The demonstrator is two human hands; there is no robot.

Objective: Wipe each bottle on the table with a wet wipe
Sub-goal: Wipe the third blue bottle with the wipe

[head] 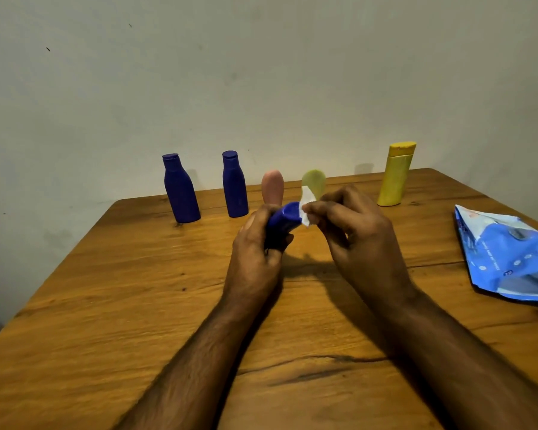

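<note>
The head view shows the left hand [255, 235] wrapped around a small dark blue bottle [284, 220] at the centre of the frame, lifted clear of the counter [106, 305]. The right hand [351, 231] pinches a white wet wipe [306, 206] against the bottle's raised end, fingers curled tight on the cloth.

The main risk is probably the bottle slipping: it is smooth, the wipe would make it damp, and the left hand covers only its lower part, so a firm rub could twist it loose. The wipe is bunched small, so it may also miss parts of the surface. A dropped bottle could knock over the upright ones behind.

Counted: six bottles in all. Two tall dark blue bottles [180, 189] stand at centre left, a pink bottle [272, 186] and a pale green bottle [314, 181] just behind the hands, a yellow bottle [396, 175] at centre right, plus the held one. One blue wipe packet [507, 256] lies at the right edge.
</note>
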